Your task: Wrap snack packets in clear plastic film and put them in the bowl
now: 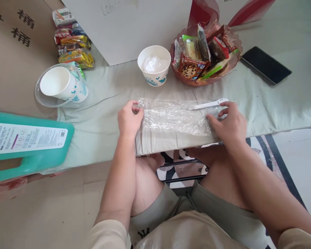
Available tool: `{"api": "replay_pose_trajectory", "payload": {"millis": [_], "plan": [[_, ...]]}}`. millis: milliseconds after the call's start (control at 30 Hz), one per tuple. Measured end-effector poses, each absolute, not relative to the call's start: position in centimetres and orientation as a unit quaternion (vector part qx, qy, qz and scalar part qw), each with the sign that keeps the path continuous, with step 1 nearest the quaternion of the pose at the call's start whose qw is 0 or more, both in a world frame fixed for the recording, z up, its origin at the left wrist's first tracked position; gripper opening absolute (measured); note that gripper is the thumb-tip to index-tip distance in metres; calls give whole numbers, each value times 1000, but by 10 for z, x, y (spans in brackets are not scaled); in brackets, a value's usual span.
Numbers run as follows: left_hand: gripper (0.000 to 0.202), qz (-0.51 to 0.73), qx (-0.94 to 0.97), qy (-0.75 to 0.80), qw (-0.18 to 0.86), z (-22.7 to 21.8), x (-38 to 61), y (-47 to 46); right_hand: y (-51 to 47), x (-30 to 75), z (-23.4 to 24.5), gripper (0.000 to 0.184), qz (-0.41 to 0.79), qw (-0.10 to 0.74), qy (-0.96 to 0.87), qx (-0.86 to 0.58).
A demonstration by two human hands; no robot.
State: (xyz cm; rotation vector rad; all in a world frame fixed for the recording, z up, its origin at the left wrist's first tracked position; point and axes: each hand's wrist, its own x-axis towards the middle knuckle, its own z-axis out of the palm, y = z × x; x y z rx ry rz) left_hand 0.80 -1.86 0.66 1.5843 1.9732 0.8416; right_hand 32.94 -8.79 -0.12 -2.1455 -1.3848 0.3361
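Note:
A crinkled sheet of clear plastic film point(168, 117) lies over the front of the cloth-covered table. My left hand point(129, 119) pinches its left edge between curled fingers and thumb. At the opposite end, my right hand point(230, 122) rests with fingers and thumb apart, touching the film's right edge. On the film's upper right lies a slim white knife-like tool point(207, 104), its narrow end pointing left. My right fingertips are close beside its wider end. Behind the film stands a paper cup point(155, 77) with crumpled clear plastic inside.
A glass bowl point(180, 77) of wrapped snacks stands behind, with a black phone point(266, 65) to its right. At left are a tilted paper cup point(76, 91) in a clear container, snack packs point(75, 41), a teal jug point(64, 145) and a cardboard box point(20, 76). A white box point(124, 38) stands behind.

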Motion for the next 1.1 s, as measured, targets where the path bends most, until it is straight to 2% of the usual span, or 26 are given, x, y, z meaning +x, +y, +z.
{"api": "replay_pose_trajectory", "payload": {"millis": [133,200,267,333,433,500,600,767,867,933,1033,1100], "plan": [[28,379,556,715,188,19,7,-29,-93,330,-1,47,22,321,-547,-773],[23,428,563,693,141,30,20,-41,-95,325,3,37,1,347,-577,-739],[13,434,627,633,134,38,42,-57,-95,316,7,27,30,348,-640,-684],[15,394,729,533,171,39,70,-70,-95,305,7,32,92,322,-720,-607],[30,297,811,456,214,30,99,-78,-96,291,1,52,141,254,-795,-533],[40,244,809,487,222,21,103,-74,-98,287,-3,61,134,203,-808,-537],[51,187,780,553,224,8,89,-61,-101,286,-7,63,125,147,-814,-548],[56,175,771,573,216,0,59,-51,-107,284,-6,59,132,138,-815,-546],[46,241,784,545,173,8,57,-61,-111,282,-3,56,177,175,-804,-540],[45,244,820,494,157,15,64,-76,-112,285,0,53,222,236,-782,-532],[70,144,890,404,156,21,83,-102,-109,293,8,42,248,354,-707,-560],[68,90,915,370,132,20,96,-117,-105,299,13,34,232,418,-645,-596]]}}
